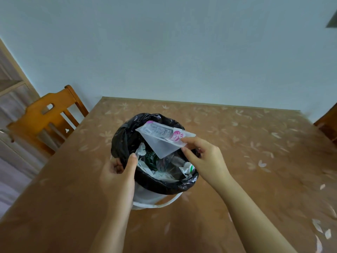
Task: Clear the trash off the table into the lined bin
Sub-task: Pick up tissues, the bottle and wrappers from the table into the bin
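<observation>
A white bin [145, 195] with a black liner [125, 136] stands on the brown table [237, 143]. Inside lie crumpled paper, a clear plastic bottle with a green label [155, 159] and other scraps. My left hand [120, 172] grips the liner at the bin's left rim, thumb inside. My right hand [204, 157] pinches a clear plastic wrapper with a pink label [164, 137] by its right end, holding it tilted over the bin's opening.
A wooden chair [47, 117] stands at the table's left side. Another chair's edge [328, 123] shows at the far right. A pale wall runs behind the table's far edge. The table's cover has a leaf pattern.
</observation>
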